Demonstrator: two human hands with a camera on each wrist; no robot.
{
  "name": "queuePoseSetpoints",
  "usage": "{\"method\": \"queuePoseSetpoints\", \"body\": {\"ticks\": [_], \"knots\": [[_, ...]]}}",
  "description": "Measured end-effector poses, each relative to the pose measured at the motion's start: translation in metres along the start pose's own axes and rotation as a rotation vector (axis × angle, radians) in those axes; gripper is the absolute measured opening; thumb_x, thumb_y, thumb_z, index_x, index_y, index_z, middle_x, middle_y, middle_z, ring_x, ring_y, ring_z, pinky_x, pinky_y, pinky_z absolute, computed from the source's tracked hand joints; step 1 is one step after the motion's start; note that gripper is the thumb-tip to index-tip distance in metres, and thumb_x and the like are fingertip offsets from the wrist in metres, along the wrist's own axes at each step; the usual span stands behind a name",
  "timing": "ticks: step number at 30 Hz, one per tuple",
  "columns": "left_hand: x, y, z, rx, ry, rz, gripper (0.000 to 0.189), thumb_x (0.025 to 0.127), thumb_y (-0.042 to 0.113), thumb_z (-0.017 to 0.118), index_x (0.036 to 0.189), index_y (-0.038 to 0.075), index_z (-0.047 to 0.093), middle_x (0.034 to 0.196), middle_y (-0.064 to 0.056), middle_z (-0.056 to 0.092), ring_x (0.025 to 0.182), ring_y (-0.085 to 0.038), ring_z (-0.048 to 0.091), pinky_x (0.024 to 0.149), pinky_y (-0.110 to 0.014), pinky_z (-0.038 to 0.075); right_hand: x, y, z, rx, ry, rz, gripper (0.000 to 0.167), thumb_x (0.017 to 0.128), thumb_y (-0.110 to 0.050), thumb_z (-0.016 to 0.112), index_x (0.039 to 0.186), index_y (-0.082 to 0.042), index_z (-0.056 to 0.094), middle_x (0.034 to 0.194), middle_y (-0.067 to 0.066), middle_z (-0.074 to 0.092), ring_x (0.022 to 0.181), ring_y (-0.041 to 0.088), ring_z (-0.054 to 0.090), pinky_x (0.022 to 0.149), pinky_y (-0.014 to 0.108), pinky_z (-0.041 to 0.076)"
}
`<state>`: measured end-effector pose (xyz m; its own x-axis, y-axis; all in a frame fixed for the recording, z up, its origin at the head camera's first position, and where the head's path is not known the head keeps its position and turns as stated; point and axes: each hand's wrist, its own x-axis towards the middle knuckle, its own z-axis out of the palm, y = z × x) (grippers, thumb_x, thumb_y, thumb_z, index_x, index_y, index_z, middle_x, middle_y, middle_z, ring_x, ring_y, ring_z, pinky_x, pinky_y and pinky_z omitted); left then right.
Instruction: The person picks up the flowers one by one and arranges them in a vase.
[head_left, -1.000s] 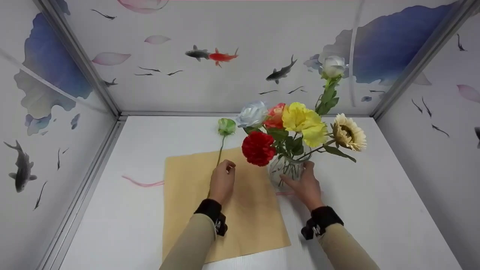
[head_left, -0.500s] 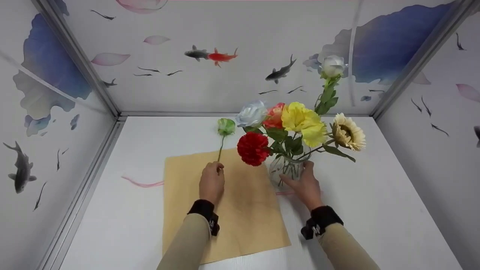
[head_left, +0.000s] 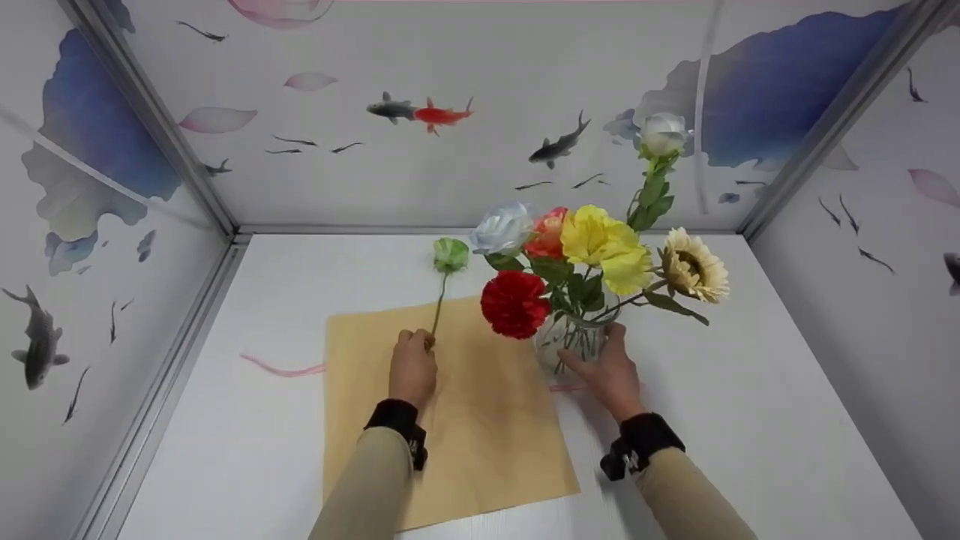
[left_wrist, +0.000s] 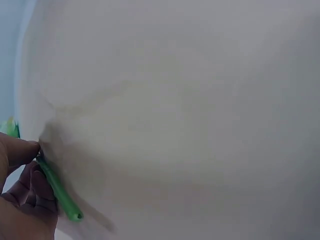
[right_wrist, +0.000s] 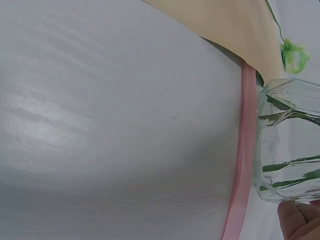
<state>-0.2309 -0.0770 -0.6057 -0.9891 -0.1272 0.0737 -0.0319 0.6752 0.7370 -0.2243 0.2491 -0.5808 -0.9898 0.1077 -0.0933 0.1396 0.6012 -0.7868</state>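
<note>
In the head view my left hand (head_left: 414,367) pinches the stem of a green artificial flower (head_left: 450,256), whose bloom points away from me. Close up in the left wrist view, thumb and fingertips hold the green stem (left_wrist: 60,192) near its cut end. My right hand (head_left: 611,375) grips the side of a clear glass vase (head_left: 551,349). The vase holds a red carnation (head_left: 515,304), a pale blue rose (head_left: 502,227), a coral flower, a yellow flower (head_left: 606,244), a cream sunflower (head_left: 694,266) and a tall white flower (head_left: 664,135). Faceted glass and stems show in the right wrist view.
Brown wrapping paper (head_left: 487,450) lies flat under my left hand. A pink ribbon (head_left: 285,370) runs beneath it and comes out on both sides, passing by the vase. Printed panels with fish enclose the white table (head_left: 750,450) at the back and sides.
My left hand has moved left and slightly toward me, and now pinches the green flower's stem. The red carnation swung left and came back. My right hand stays on the vase.
</note>
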Motion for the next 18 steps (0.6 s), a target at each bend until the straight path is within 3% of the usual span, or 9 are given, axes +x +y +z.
{"method": "queuePoseSetpoints", "body": {"ticks": [10,18], "knots": [[0.0046,-0.0027,-0.0011,-0.006,-0.017,-0.045,0.023,0.102,-0.002,0.055,0.122,0.002,0.064,0.117,-0.015,0.059,0.103,-0.029,0.065,0.089,-0.041,0.055,0.0004,-0.001,0.0006,-0.003,0.012,0.007,0.104,0.08,-0.063,0.079,0.149,-0.009,0.023,0.152,0.03,0.043,0.133,0.051,0.05,0.105,0.059,0.044],[0.0098,0.0008,-0.0039,0.044,-0.052,-0.107,0.029,0.101,-0.001,0.055,0.129,-0.001,0.063,0.119,-0.019,0.063,0.106,-0.033,0.066,0.092,-0.043,0.055,0.0002,-0.0003,0.0008,0.013,0.002,0.02,0.103,0.079,-0.062,0.08,0.149,-0.012,0.024,0.154,0.026,0.042,0.134,0.049,0.048,0.107,0.059,0.042]]}}
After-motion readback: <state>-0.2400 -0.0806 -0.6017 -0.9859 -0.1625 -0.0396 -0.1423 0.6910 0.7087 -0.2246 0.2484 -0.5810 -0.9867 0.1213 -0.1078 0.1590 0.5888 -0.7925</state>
